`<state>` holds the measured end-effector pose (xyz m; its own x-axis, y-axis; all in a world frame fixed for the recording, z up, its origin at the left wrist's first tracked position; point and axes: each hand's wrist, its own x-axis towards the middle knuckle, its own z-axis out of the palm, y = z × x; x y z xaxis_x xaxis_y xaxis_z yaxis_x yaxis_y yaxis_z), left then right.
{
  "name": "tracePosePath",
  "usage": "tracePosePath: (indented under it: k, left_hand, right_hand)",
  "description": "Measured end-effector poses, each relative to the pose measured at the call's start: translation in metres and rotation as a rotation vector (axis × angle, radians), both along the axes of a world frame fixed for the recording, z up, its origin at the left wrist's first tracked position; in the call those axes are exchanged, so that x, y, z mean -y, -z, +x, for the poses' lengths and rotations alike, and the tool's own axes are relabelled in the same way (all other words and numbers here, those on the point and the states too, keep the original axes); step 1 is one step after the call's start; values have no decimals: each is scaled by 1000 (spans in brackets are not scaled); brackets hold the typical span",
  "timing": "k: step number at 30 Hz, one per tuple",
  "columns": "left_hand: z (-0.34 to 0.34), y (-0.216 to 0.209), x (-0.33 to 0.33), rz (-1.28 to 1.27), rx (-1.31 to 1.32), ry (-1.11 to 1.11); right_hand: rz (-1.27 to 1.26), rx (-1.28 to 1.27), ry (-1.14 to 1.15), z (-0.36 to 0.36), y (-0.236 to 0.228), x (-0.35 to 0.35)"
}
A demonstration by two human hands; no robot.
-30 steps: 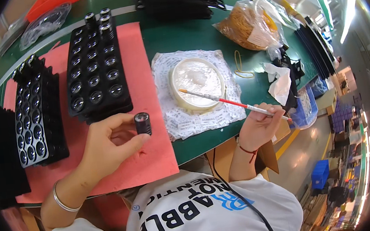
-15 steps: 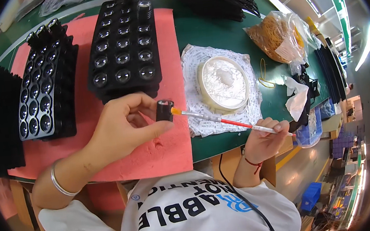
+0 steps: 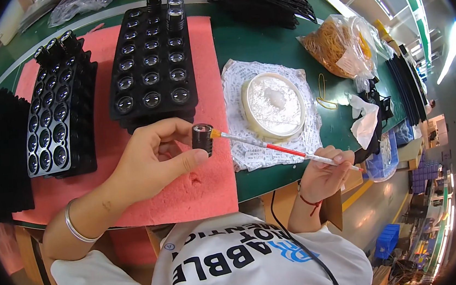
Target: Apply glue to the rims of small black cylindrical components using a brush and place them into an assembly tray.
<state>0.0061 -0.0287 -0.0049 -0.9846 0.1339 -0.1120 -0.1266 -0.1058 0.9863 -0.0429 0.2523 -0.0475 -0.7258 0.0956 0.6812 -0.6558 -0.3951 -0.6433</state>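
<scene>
A green table (image 3: 240, 39) spans the view, with a pink mat (image 3: 200, 197) covering its left part. On the mat stand a larger black tray stack (image 3: 150, 59) and, farther left, a second black tray stack (image 3: 50, 118), both with rows of round, glossy tops. Right of the mat, a printed white paper (image 3: 233, 87) lies under a round dish.

The left hand (image 3: 161, 160) reaches in from the lower left, forearm slanting over the mat, fingers curled and thumb stretched rightward, pinching a small cylinder between thumb and fingers. The round dish (image 3: 255, 127) has a shiny white surface. The right hand (image 3: 325, 180) is raised at the table's near edge, wrist bent, fingers folded, thumb and fingertips pinching the brush's rear handle. The slim brush (image 3: 286, 150) slants up leftward, orange bristles against the cylinder's upper right side. The black cylinder (image 3: 202, 139) stands nearly upright above the mat.
</scene>
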Motion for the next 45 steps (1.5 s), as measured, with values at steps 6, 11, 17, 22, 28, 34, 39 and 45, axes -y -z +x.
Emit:
tracePosePath:
  k: [6, 11, 17, 22, 28, 34, 39, 45]
  left_hand:
    - [1, 1, -1, -39, -1, -23]
    - [0, 1, -2, -70, -15, -62]
    - [-1, 4, -4, -94, -74, -71]
    - [-1, 6, -3, -137, -107, -75]
    - [0, 4, -2, -94, -57, -42]
    - [2, -3, -2, -25, 30, 16]
    - [1, -6, -2, -2, 35, 85]
    - [2, -5, -3, 27, 22, 70]
  right_hand:
    - [-166, 0, 64, -1, 8, -3]
    - [-127, -1, -60, -1, 4, -4]
    - [-5, -15, -123, 0, 4, -3]
    - [-24, -12, -47, 2, 2, 3]
    - [-69, 0, 11, 2, 4, 2]
    - [-100, 20, 3, 3, 3, 4]
    - [-100, 10, 11, 2, 4, 3]
    - [-158, 5, 78, 3, 5, 5]
